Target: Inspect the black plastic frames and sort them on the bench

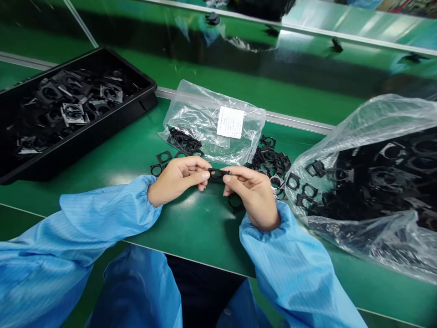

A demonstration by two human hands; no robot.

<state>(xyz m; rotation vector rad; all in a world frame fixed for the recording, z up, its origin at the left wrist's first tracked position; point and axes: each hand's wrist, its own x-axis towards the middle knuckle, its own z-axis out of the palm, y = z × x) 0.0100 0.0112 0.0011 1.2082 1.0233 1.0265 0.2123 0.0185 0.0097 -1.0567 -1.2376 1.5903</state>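
Between both hands, above the green table, is a small black plastic frame part, seen nearly edge-on. My left hand pinches its left end between thumb and finger. At the other end, my right hand grips it the same way. Fingers cover both ends of the part. Beyond the hands lies a clear plastic bag with a white label and some black parts inside. A pile of black square frames with round holes lies just past my right hand. A few loose frames lie near my left hand.
A black tray full of similar parts stands at the left. On the right, a large open clear bag spills black frames toward my right forearm. A metal strip runs along the back of the green table.
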